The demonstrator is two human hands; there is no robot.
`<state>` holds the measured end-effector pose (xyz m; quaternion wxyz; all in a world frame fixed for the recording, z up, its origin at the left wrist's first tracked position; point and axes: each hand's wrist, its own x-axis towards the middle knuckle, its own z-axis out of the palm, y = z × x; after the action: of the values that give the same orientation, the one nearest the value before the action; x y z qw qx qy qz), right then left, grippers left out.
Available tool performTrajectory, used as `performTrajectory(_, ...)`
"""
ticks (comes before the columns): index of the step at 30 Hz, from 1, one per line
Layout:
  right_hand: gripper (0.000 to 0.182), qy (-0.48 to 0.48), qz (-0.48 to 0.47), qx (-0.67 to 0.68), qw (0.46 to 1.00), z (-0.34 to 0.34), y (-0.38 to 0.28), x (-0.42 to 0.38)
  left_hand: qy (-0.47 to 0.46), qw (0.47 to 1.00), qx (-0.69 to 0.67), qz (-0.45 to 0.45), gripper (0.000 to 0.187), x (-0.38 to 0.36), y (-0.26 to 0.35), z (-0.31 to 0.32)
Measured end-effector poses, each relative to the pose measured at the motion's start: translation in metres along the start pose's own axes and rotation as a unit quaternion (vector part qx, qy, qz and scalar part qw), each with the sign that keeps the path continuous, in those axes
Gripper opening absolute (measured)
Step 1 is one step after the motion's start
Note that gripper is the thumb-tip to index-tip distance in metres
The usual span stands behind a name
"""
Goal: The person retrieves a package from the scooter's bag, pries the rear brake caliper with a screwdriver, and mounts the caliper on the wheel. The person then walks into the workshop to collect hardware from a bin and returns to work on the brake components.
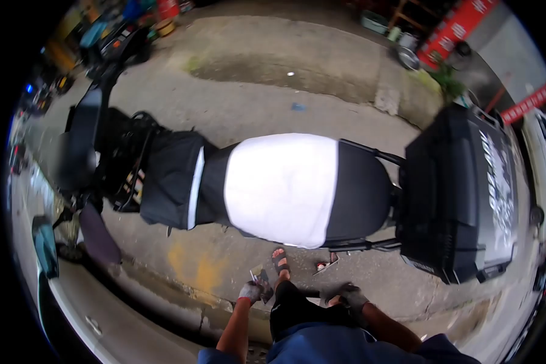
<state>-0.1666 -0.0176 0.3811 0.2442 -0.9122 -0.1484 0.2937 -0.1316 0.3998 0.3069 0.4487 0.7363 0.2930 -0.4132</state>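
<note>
A motorbike stands crosswise in front of me, with a white cloth cover spread over the middle of its black seat. My left hand, in a grey work glove, is low near my knee, its fingers closed at a small dark item that I cannot make out. Beside my other thigh, my right hand is gloved too and curled closed; what it holds, if anything, is hidden. Both hands are below the seat and apart from it.
A large black top box is mounted behind the seat. Black bags hang ahead of it. A small red and dark object lies on the ground near my sandalled foot. A light-coloured car is parked close at left.
</note>
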Motion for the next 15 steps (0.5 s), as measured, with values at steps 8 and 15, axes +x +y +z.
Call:
performTrajectory(8, 0.043, 0.104, 0.050, 0.102, 0.988, 0.028, 0.075, -0.117, -0.084, 0.961, 0.219, 0.144, 0.047, -0.012, 0.104, 0.170)
performTrajectory(15, 0.029, 0.346, 0.409, 0.602, 0.592, 0.066, 0.176, -0.303, -0.241, 0.927, 0.210, 0.195, 0.052, -0.078, 0.211, 0.413)
